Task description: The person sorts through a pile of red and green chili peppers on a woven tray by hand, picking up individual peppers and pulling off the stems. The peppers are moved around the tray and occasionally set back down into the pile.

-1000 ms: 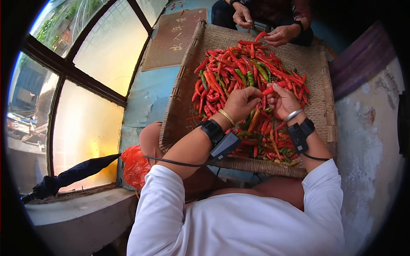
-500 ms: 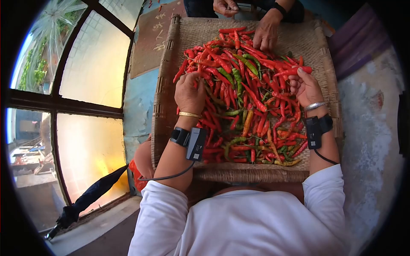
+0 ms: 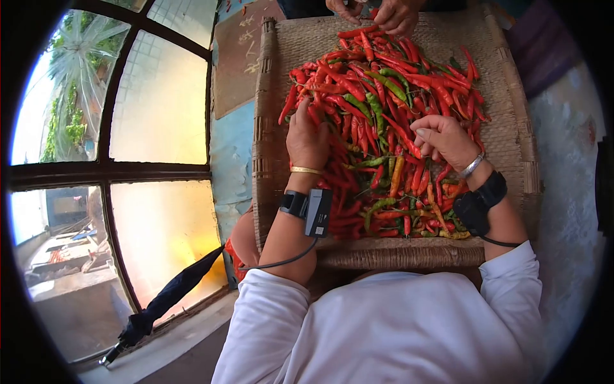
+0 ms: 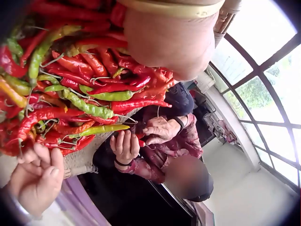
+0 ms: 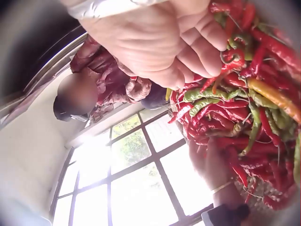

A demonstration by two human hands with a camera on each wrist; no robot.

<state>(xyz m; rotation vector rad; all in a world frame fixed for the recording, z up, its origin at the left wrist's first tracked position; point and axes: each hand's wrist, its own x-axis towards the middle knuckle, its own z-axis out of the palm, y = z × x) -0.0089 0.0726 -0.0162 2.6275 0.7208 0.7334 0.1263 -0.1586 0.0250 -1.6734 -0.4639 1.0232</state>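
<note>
Red, green and a few yellow-orange chili peppers (image 3: 384, 83) lie heaped on a woven tray (image 3: 396, 256). My left hand (image 3: 308, 142) is at the pile's left side, its fingertips among red peppers; whether it grips one is hidden. In the left wrist view that hand (image 4: 169, 42) shows only its back. Over the right part of the pile hovers my right hand (image 3: 451, 142), fingers loosely bent. The right wrist view shows this hand (image 5: 150, 47) palm-side with no pepper in it.
Across the tray another person's hands (image 3: 384, 14) are together over the far edge, holding a red pepper in the left wrist view. A window (image 3: 160, 160) and a folded dark umbrella (image 3: 166, 294) are on the left; a wall (image 3: 569, 192) stands on the right.
The red pepper formerly in my right hand is gone from it, and that hand has moved inward and lower over the pile. The other person's right-side hand has lifted off the peppers toward their other hand.
</note>
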